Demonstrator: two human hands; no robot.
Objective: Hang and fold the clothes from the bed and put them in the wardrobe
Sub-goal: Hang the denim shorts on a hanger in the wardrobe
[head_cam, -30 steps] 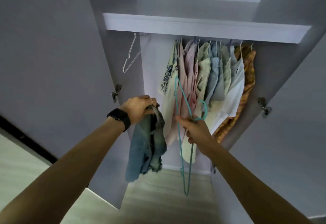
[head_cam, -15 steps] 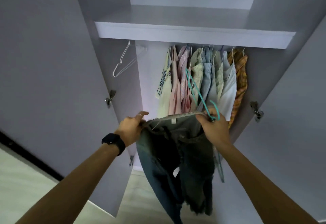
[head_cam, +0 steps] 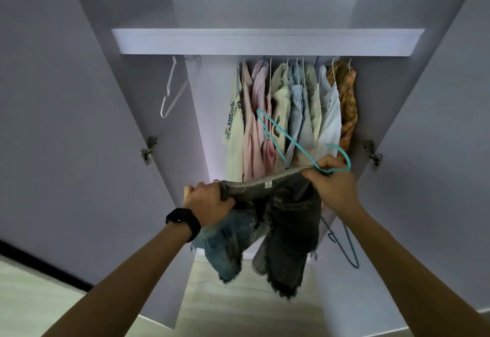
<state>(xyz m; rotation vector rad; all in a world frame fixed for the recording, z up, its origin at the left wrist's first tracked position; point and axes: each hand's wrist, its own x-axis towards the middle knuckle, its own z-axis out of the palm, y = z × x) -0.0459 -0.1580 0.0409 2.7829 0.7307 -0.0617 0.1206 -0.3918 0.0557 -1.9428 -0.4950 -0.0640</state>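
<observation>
**Shorts held up at the wardrobe**

Fingers (head_cam: 227, 201) of your left hand (head_cam: 209, 201) curl round one end of the shorts' (head_cam: 291, 220) waistband. Your right hand (head_cam: 334, 185) pinches the other end together with a teal hanger (head_cam: 281, 135), whose frame crosses the hung clothes (head_cam: 299, 108) close behind. Both arms reach forward, with the waistband stretched between your hands and the legs dangling. A white hanger (head_cam: 169, 92) hangs apart on the left, under the shelf (head_cam: 265, 45).

I wore a black watch (head_cam: 183, 220) with a dark, blank face. Below me lay a pale wooden floor (head_cam: 238, 310), and a dark strip (head_cam: 45, 265) ran slantwise along its edge at my left.
</observation>
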